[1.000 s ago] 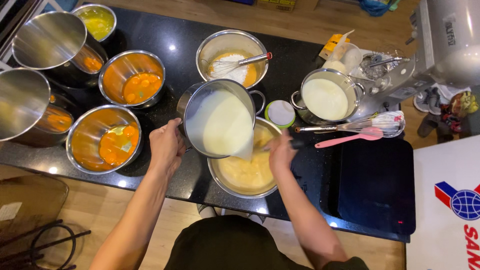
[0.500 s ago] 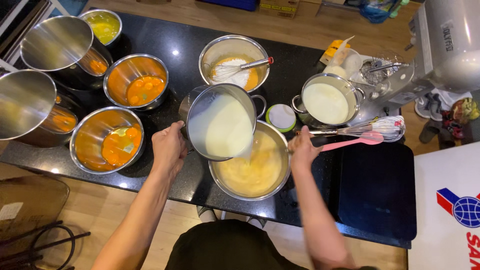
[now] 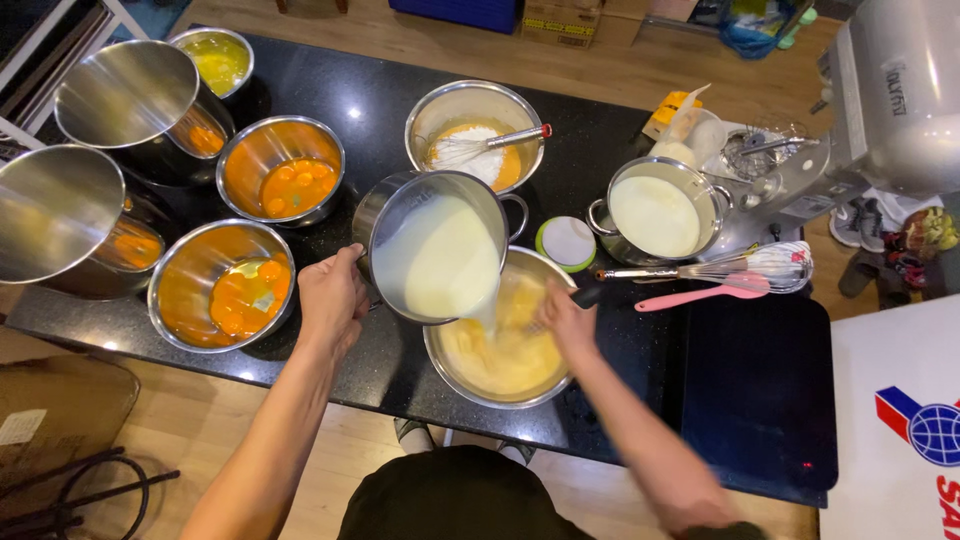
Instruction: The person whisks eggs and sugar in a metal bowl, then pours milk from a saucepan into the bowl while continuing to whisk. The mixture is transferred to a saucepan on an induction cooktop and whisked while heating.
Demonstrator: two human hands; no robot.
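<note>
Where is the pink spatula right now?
In the head view the pink spatula lies on the black counter at the right, just below the metal whisk and in front of the steel pot of white liquid.

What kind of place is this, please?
Probably a home or small baking kitchen. A black countertop holds steel bowls of egg yolks, a pot of milky liquid tilted by the left hand over a mixing bowl, and a stand mixer.

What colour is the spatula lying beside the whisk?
Pink; the spatula shows clearly in the head view.
</note>
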